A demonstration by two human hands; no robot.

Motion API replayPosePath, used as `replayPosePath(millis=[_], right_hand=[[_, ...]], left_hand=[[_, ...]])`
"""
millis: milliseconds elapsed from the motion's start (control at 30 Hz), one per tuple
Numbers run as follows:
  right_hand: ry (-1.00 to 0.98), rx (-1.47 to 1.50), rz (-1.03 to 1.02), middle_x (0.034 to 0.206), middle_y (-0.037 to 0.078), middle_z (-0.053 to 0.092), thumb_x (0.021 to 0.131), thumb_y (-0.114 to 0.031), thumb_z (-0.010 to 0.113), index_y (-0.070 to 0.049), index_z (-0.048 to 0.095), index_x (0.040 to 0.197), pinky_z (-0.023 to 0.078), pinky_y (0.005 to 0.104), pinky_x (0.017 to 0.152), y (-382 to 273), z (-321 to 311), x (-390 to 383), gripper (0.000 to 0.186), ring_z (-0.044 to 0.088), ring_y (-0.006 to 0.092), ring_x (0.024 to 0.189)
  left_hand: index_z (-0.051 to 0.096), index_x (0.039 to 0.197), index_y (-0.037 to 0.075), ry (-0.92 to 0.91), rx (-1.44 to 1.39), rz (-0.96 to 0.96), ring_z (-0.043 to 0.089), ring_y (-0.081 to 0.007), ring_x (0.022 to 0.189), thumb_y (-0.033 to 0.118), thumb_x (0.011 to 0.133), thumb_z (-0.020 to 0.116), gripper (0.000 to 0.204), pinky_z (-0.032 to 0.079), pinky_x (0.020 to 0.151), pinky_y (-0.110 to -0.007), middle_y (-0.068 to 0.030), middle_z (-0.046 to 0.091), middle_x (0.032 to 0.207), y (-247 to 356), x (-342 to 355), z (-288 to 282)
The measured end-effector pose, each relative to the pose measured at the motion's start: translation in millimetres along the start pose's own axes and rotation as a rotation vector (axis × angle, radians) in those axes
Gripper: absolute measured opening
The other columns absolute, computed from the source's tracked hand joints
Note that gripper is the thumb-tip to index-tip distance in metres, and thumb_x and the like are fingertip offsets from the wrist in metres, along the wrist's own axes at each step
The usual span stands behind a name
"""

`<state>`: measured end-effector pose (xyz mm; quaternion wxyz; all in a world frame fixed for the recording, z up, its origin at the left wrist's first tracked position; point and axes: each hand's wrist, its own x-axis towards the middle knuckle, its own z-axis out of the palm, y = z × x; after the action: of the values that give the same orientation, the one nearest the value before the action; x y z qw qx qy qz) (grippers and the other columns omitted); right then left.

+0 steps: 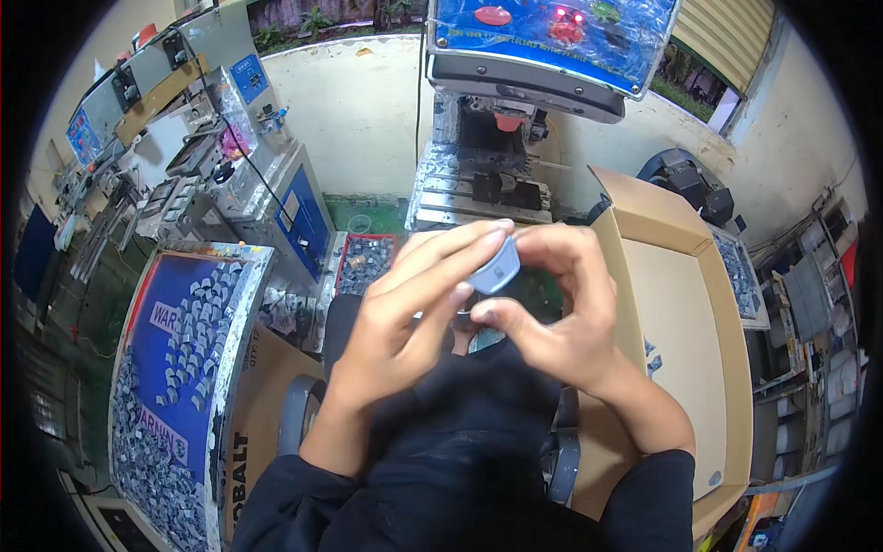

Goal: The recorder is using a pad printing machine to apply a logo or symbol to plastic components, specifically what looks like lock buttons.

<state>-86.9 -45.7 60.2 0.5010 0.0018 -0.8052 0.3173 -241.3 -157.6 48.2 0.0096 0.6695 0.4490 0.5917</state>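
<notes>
A small grey plastic cap (497, 268), curved and marked with a dark symbol, is held above my lap. My left hand (405, 308) grips its left side, with long fingers along the upper edge and the thumb at the lower left corner. The curled fingers of my right hand (575, 313) meet its right edge. My right thumb lies just below the cap, a small gap from it. Some of the right fingertips are hidden behind it.
To the left, a blue tray (164, 276) carries many grey caps. A red-rimmed bin (394, 247) of grey parts stands ahead, beside a machine (478, 189) with a blue control panel (552, 41). An open cardboard box (676, 322) is on the right, holding a few grey pieces.
</notes>
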Motion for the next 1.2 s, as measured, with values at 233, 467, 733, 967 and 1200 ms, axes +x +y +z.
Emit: replayPosePath(millis=[233,467,733,967,1200], right_hand=[[-0.023,-0.128,0.201,0.105,0.014,0.072,0.088,-0.006,0.077,0.001,0.063,0.120,0.058,0.0334,0.084,78,-20,2,0.035,0.073,0.0211,0.095],[0.020,-0.204,0.370,0.106,0.016,0.074,0.096,-0.006,0.068,-0.001,0.063,0.129,0.057,0.0345,0.088,150,-45,5,0.034,0.073,0.0243,0.099],[-0.017,-0.232,0.489,0.114,0.015,0.071,0.096,-0.008,0.068,-0.002,0.065,0.125,0.056,0.0353,0.086,169,-42,22,0.029,0.070,0.0229,0.104],[-0.085,-0.316,0.374,0.110,0.016,0.070,0.093,-0.011,0.072,-0.004,0.068,0.122,0.055,0.0367,0.088,189,-31,32,0.030,0.071,0.0265,0.097],[-0.185,-0.394,0.329,0.110,0.013,0.068,0.090,-0.008,0.074,-0.004,0.069,0.120,0.053,0.0361,0.087,192,-32,36,0.030,0.069,0.0246,0.097]], left_hand=[[0.055,0.145,0.004,-0.072,0.130,-0.152,0.051,-0.0331,0.137,0.001,0.099,0.054,0.046,0.037,0.115,-0.041,-0.0167,0.055,0.148,-64,5,32],[0.067,0.126,-0.002,-0.062,0.231,-0.375,0.067,-0.0372,0.113,0.018,0.091,0.072,0.041,0.050,0.102,-0.044,-0.0195,0.067,0.128,-143,52,45],[0.073,0.119,0.005,-0.122,0.361,-0.264,0.071,-0.0322,0.100,0.033,0.083,0.082,0.046,0.055,0.093,-0.040,-0.0179,0.072,0.116,-188,71,57],[0.067,0.125,-0.001,0.057,0.062,-0.343,0.069,-0.0219,0.108,0.017,0.089,0.078,0.042,0.053,0.093,-0.034,-0.0160,0.073,0.117,-151,61,45],[0.063,0.136,0.000,0.052,-0.243,-0.056,0.060,-0.0221,0.120,0.004,0.091,0.069,0.046,0.049,0.095,-0.034,-0.0138,0.064,0.133,-37,20,-20]])
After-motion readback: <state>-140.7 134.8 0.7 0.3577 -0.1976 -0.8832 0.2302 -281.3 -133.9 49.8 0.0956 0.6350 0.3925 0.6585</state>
